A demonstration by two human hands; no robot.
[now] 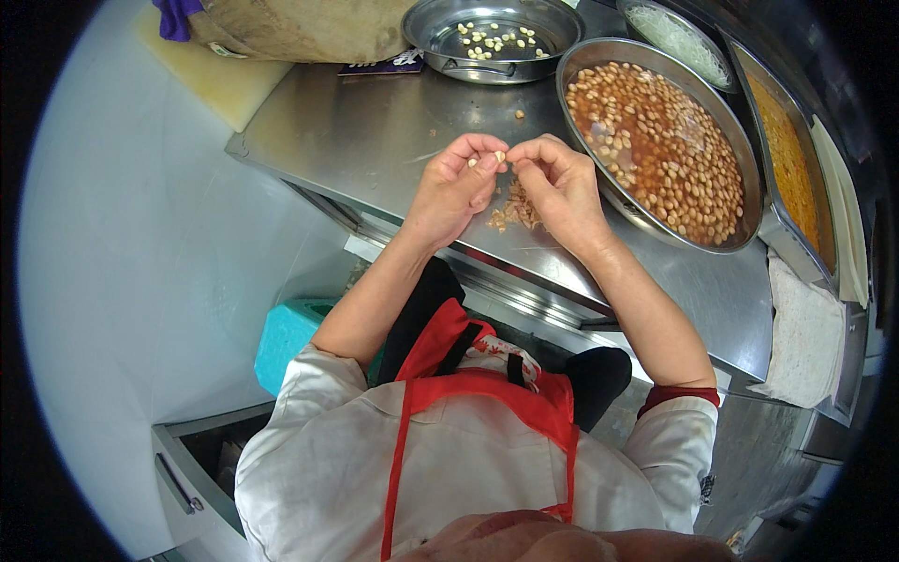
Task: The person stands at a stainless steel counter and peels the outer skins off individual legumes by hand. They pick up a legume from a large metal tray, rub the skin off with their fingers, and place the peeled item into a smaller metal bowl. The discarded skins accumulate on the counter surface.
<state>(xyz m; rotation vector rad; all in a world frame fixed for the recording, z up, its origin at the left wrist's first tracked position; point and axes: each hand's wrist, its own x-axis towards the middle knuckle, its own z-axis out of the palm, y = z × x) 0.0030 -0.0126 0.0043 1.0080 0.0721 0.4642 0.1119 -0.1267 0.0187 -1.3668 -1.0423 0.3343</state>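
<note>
My left hand [460, 186] pinches a pale peeled peanut [499, 156] between thumb and forefinger, and another pale nut [472, 163] shows in its curled fingers. The fingertips of my right hand [558, 186] meet the held peanut; whether they grip a bit of skin cannot be seen. Beneath the hands, a small heap of brown peanut skins [518, 208] lies on the steel table. At my right, a large steel bowl [753, 232] holds many skin-on peanuts in reddish-brown water. Beyond the hands, a steel pan [449, 69] with handles contains several pale peeled nuts.
One brown peanut [520, 114] lies on the steel table [337, 119]. A bowl of white shreds [678, 42] and a deep tray of orange-yellow food [786, 154] stand at the right, near a folded white cloth [804, 337]. A large brown sack [302, 28] lies at the back left.
</note>
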